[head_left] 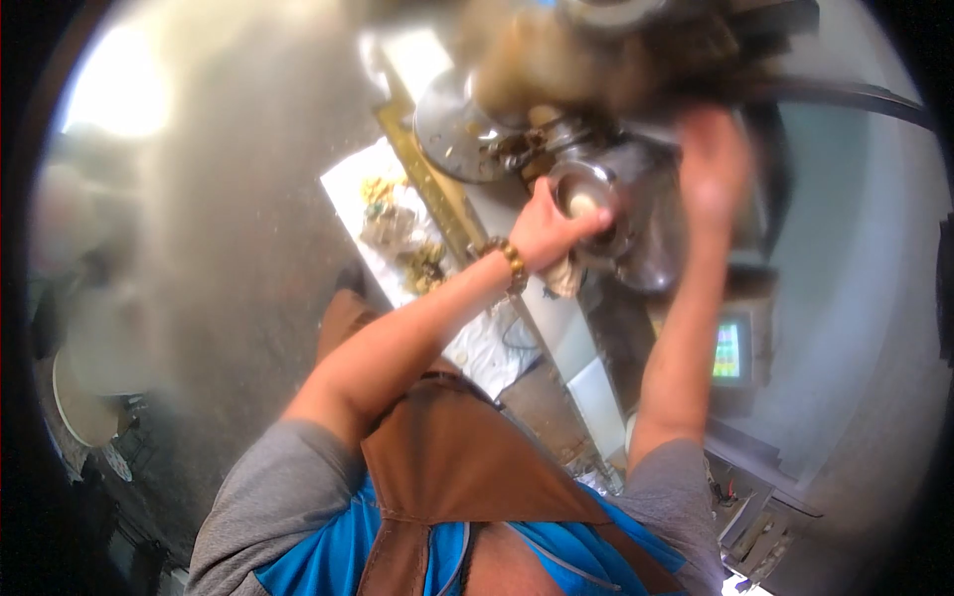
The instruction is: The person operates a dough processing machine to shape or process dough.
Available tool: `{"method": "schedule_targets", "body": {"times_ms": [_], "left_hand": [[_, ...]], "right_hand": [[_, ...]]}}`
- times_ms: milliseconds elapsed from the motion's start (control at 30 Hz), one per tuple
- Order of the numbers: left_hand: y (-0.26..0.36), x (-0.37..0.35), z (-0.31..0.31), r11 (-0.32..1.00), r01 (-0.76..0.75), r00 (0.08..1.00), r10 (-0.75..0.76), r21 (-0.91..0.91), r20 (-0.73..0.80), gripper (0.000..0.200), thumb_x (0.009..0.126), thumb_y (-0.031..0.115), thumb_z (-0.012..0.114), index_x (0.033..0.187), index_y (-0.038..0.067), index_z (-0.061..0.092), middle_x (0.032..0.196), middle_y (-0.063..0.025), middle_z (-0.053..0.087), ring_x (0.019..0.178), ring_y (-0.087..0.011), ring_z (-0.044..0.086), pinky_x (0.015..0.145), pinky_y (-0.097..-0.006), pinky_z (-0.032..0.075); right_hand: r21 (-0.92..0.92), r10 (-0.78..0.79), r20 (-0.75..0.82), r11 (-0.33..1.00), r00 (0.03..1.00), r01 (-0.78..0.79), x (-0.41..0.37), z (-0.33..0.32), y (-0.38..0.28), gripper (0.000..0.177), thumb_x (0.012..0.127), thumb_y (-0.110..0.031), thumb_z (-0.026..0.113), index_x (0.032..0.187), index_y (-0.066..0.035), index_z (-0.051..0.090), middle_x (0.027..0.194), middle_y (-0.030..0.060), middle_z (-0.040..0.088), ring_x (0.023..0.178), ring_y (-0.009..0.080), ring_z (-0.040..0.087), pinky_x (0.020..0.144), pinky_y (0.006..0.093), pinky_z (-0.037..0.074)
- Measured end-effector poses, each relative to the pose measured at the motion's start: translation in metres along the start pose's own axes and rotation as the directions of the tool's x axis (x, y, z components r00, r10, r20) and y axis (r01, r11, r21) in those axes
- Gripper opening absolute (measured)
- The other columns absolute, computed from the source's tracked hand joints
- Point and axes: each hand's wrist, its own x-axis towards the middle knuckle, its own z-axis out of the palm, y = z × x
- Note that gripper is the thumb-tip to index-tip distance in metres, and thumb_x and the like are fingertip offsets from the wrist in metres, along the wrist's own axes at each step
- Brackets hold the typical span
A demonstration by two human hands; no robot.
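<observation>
My left hand (556,226), with a beaded bracelet (515,266) at the wrist, grips a round metal cup (584,177) with something pale inside. The thumb lies over the cup's rim. To the right, my right hand (714,159) is raised beside the dark machine (616,70); motion smears its fingers, and whether it holds anything cannot be made out. Beyond the cup, on the left, lies a round metal plate (459,129). A shiny metal surface (646,238) is between the two hands.
A white cloth (487,348) with yellowish scraps (422,268) lies left of a long yellow-edged ledge (427,179). A lit screen (726,350) is at the right, below my right forearm. A round pale object (84,387) stands at the far left.
</observation>
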Motion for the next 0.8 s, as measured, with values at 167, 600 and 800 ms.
{"method": "schedule_targets", "body": {"times_ms": [167,600,800], "left_hand": [[0.007,-0.001,-0.002,0.999,0.014,1.0,-0.015,0.029,0.003,0.101,0.07,0.062,0.082,0.13,-0.007,0.04,0.124,-0.0238,0.057,0.118,-0.0281,0.056,0.102,-0.0367,0.044],[0.007,-0.002,0.0,0.998,0.052,0.999,-0.051,0.026,-0.016,0.096,0.069,0.052,0.086,0.131,-0.008,0.041,0.127,-0.0234,0.059,0.122,-0.0303,0.058,0.104,-0.0374,0.045],[-0.002,0.004,0.002,0.999,0.024,1.0,-0.024,-0.023,-0.01,0.096,0.068,0.051,0.087,0.13,-0.007,0.042,0.126,-0.0228,0.06,0.12,-0.0304,0.058,0.102,-0.0378,0.046]], "right_hand": [[-0.073,-0.025,0.021,0.997,0.999,0.026,0.011,0.004,-0.002,0.016,0.085,-0.011,0.072,0.098,-0.003,0.07,0.088,0.0133,0.073,0.079,0.0277,0.071,0.074,0.0373,0.054],[0.248,0.049,-0.07,0.968,0.996,-0.03,0.03,0.021,-0.025,0.019,0.093,-0.017,0.068,0.105,-0.002,0.068,0.086,0.0116,0.072,0.078,0.0249,0.071,0.07,0.0351,0.054],[0.94,0.46,0.153,0.206,0.875,-0.273,0.038,0.038,-0.015,0.025,0.1,-0.024,0.059,0.101,0.001,0.061,0.062,0.0047,0.054,0.052,0.0134,0.048,0.048,0.026,0.036]]}}
